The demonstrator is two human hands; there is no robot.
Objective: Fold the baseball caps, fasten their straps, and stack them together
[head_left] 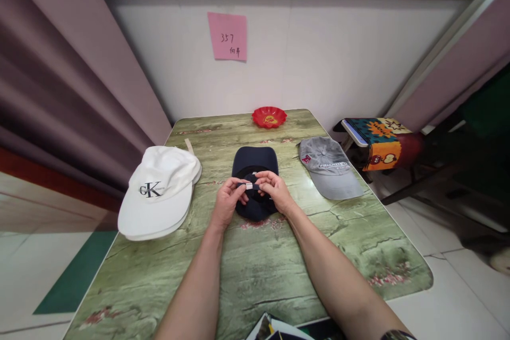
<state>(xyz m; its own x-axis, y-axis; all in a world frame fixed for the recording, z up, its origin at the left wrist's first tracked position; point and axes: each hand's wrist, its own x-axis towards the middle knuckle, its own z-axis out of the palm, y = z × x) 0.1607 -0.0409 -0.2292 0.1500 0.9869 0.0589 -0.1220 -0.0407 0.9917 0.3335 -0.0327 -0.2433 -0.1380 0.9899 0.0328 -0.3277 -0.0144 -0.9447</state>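
A dark navy baseball cap lies in the middle of the table with its brim pointing away from me. Its back strap, with a small silver buckle, is raised between my hands. My left hand pinches the strap just left of the buckle. On the other side, my right hand holds the strap between thumb and fingers. Stacked white caps, the top one with a black CK logo, sit to the left. A grey cap with white lettering rests on the right.
The green wood-patterned table stands against a white wall. A red scalloped dish is at its far edge. A pink note is stuck on the wall. Right of the table stands a stool with a colourful cover. Purple curtains hang at left.
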